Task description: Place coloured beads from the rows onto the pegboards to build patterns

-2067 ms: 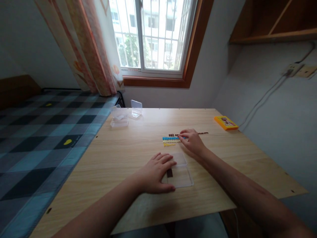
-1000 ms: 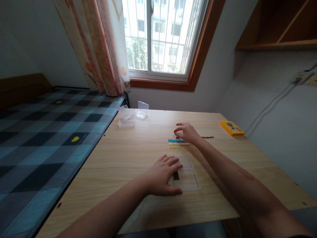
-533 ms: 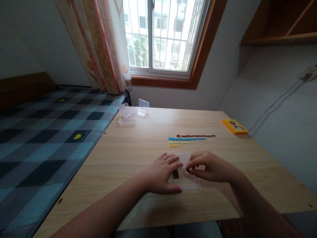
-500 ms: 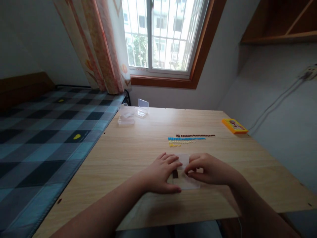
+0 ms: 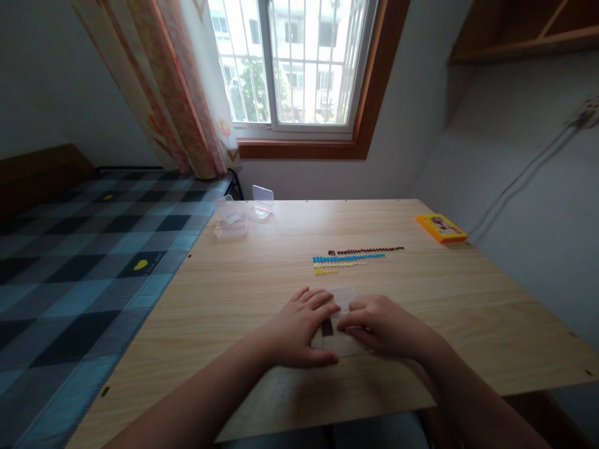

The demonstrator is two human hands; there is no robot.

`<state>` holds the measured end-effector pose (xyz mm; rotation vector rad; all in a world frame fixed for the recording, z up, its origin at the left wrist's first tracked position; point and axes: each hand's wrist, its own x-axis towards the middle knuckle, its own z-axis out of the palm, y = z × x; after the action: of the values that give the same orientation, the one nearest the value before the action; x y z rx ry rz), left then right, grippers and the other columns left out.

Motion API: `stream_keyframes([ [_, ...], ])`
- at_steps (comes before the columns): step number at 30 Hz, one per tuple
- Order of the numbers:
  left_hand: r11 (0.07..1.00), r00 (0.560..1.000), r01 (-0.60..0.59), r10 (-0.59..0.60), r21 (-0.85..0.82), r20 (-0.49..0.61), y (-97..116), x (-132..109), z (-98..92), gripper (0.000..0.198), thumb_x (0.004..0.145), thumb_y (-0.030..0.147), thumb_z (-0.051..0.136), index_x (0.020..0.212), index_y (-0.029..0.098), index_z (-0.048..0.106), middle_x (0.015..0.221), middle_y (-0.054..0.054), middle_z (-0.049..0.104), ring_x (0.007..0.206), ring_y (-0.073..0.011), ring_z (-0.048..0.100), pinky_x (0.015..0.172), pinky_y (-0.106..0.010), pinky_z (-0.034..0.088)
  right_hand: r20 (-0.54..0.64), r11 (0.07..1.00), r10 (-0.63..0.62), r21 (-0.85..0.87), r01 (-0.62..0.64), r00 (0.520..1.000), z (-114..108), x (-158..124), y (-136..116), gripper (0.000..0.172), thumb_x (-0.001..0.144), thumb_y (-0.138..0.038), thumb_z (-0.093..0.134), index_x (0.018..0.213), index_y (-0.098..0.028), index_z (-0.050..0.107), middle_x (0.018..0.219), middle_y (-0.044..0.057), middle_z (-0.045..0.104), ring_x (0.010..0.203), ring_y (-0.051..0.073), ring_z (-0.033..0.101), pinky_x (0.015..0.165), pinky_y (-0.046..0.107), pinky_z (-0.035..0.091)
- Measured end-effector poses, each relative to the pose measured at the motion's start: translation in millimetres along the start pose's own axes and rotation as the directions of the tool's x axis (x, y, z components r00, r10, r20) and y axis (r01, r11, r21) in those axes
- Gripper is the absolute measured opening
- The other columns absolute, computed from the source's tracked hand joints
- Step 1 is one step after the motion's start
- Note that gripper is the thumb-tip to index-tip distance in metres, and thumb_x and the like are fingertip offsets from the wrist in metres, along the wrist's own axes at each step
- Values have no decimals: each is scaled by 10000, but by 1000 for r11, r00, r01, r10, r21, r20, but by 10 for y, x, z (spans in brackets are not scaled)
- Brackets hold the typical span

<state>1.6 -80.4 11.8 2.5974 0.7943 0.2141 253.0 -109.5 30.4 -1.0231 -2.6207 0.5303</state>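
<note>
Beyond case (image 5: 345, 298): bead rows (image 5: 355, 257); clear boxes (image 5: 231, 218) left, yellow box (image 5: 441, 227) right.

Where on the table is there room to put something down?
Bare wood lies at the left of the table, between the clear boxes and the left hand, and at its right, between the yellow box and the right hand. It is crowded in the middle: both hands are at the tray, with the bead rows just behind.

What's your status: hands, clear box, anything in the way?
Left hand flat on clear box edge. Right hand pinched at dark pieces inside; grip unclear. Coloured rows lie beyond, apart from both hands.
</note>
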Motion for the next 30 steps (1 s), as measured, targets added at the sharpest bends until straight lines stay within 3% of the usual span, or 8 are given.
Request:
stream_keyframes([
  [9,1000,1000,8,-8,8,10,18,10,-10,892,778,709,719,1494,215,519,1602,-166,445,1492,-389,383,1264,-602,209,20,998,34,-44,-33,999,66,13,38,204,928,-132,610,765,-207,706,785,-5,694,680,112,576,653,249,341],
  [15,1000,1000,4,-4,3,3,-1,10,7,904,759,697,743,1490,213,523,1593,-169,456,1478,-406,399,1259,-616,216,-48,996,32,-79,-36,998,123,25,36,164,924,-151,605,840,-228,723,799,-4,712,683,124,589,664,260,340],
  [30,1000,1000,-10,10,7,-1,-5,-3,7,895,765,699,735,1488,217,518,1586,-164,463,1480,-393,396,1263,-601,215,-47,990,-2,-138,-5,999,96,46,4,203,969,-208,579,818,-208,714,768,8,717,662,132,603,646,281,340],
])
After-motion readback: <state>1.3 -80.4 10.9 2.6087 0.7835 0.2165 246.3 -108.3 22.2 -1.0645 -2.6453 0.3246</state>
